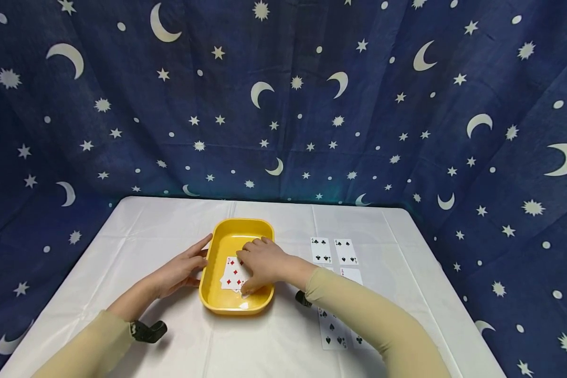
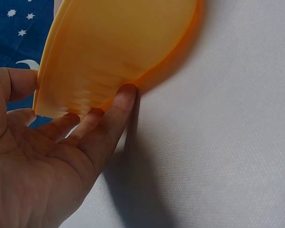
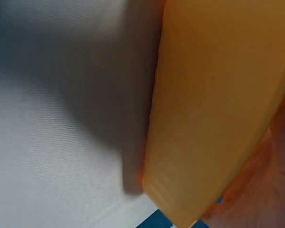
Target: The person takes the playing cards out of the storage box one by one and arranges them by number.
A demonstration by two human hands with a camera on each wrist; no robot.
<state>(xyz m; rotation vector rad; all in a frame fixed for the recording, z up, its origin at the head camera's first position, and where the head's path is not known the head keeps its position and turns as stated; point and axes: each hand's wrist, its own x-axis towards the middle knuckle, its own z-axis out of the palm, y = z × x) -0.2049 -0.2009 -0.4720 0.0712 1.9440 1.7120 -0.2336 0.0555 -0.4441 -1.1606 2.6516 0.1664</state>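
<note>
Your left grip (image 1: pixel 181 272), loosely spread, touches the tray (image 1: pixel 236 310); I can't tell whether your right grip (image 1: pixel 266 262) pinches the cards (image 1: pixel 231 277). Likely light, slick, bendy: take opposite edges.

Left hand (image 2: pixel 52 152), 8 o'clock: fingertips (image 2: pixel 124 99) against outer wall of yellow tray (image 2: pixel 114 42), 12 o'clock. Table (image 2: pixel 228 137), white-clothed, 1 to 6 o'clock; dark shadow (image 2: pixel 137 194) at 6. Blue cloth (image 2: pixel 19 40), white-starred, 10 o'clock.

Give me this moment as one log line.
left hand: touching left side of tray | right hand: in tray, partly covering five of diamonds | more cards: table, right of tray
</note>
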